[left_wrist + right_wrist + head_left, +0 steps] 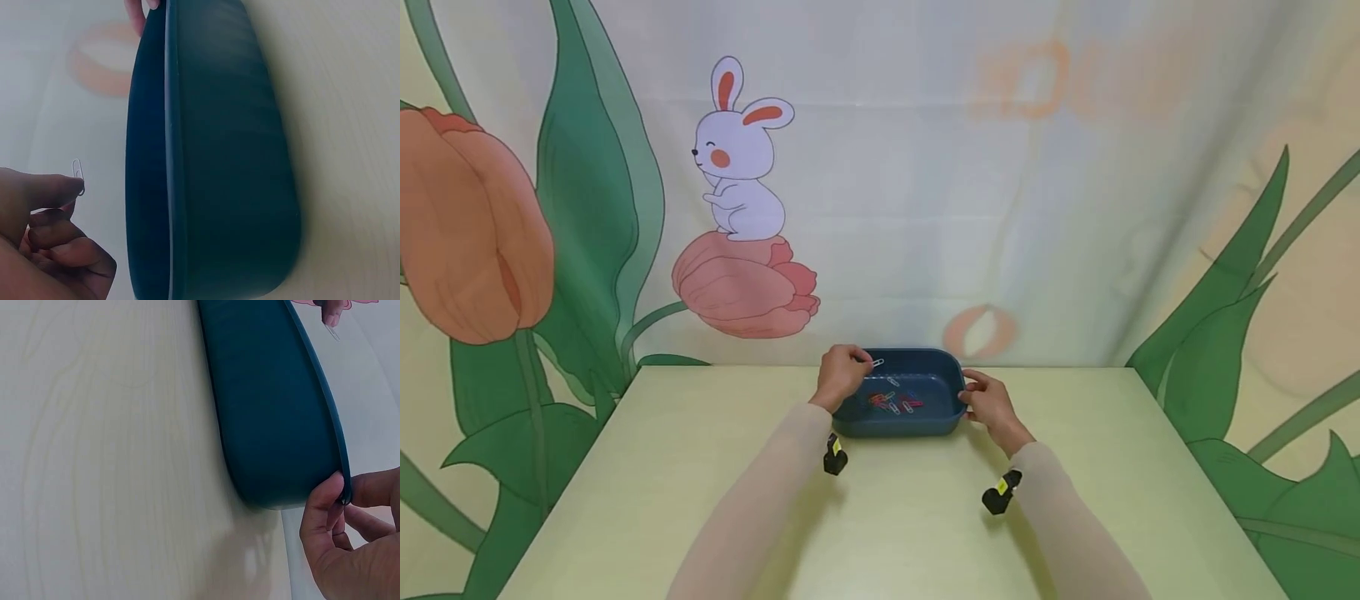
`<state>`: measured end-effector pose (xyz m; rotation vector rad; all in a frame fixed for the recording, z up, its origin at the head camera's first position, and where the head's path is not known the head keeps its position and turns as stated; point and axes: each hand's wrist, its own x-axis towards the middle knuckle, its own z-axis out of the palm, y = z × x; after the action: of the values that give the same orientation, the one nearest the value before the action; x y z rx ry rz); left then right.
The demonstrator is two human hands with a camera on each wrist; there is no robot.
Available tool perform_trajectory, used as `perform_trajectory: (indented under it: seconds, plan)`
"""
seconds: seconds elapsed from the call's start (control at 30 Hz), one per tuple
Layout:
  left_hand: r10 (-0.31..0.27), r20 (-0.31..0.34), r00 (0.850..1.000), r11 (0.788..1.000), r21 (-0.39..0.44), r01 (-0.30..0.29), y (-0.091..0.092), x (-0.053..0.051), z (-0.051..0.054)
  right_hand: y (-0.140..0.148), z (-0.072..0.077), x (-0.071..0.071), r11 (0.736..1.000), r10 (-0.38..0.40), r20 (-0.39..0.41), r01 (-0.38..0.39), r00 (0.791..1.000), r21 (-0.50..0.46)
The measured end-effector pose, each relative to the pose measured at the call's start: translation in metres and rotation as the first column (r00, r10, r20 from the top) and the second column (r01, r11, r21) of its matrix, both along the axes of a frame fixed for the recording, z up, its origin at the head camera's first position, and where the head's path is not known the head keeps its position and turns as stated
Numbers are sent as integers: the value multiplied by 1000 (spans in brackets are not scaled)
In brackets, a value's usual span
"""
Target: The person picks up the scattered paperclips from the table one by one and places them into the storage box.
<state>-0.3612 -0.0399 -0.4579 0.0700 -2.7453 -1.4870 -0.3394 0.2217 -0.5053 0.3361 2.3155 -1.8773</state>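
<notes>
A dark blue rectangular plastic bin [898,426] stands on the table, with several coloured paper clips [895,402] lying on its floor. Above the bin's left part, my left hand [842,372] pinches a white paper clip [77,170] between thumb and finger; the clip's loop sticks out past the fingertips. At the bin's right end, my right hand [990,406] grips the rim. The right wrist view shows the thumb [327,490] on one side of the rim and fingers on the other. From both wrist views the inside clips are hidden by the bin's wall.
The pale wood-grain table [895,517] extends in front of the bin and to both sides. Right behind it hangs a curtain [880,208] printed with a rabbit and tulips. A small black device [1000,493] sits at each wrist.
</notes>
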Motion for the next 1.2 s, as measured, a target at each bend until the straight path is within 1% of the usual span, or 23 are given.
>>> perform_trajectory:
  seconds: [0.07,0.3,0.4,0.43,0.53,0.6,0.7,0.87,1.0,1.13,1.2]
  plan:
    - [10,10,1000,1000,3,-10,-1,-1,-3,-1,0,-1,1000,7,0,-7,1000,4]
    - [0,30,1000,1000,-8,0,-4,-4,-15,-5,-3,0,1000,0,10,0,1000,2]
    - [8,34,999,1000,-8,-8,-7,-3,-18,-6,-5,1,1000,-4,14,4,1000,0]
    - [14,26,1000,1000,-11,-14,-8,-2,-19,-7,-5,1,1000,-5,16,5,1000,0]
    - [24,26,999,1000,-2,-24,-10,-3,-22,-7,-6,1,1000,-7,17,7,1000,1]
    - [31,36,999,1000,5,-31,-11,-4,-24,-8,-6,0,1000,-6,14,6,1000,0]
    - [33,44,998,999,3,-33,-12,-5,-24,-9,-4,-1,1000,-4,9,4,1000,1]
    - [30,31,999,999,-16,-29,-15,-2,-25,-9,-3,1,1000,4,13,-4,1000,-1]
    - [24,21,999,1000,-3,-24,-14,4,-22,-8,-3,1,1000,14,18,-14,1000,-2]
    - [-2,6,1000,1000,17,2,-13,10,-18,-7,-2,0,1000,16,10,-16,1000,-2]
    - [-14,-6,1000,1000,10,14,-13,12,-16,-7,-1,1,1000,14,7,-14,1000,1]
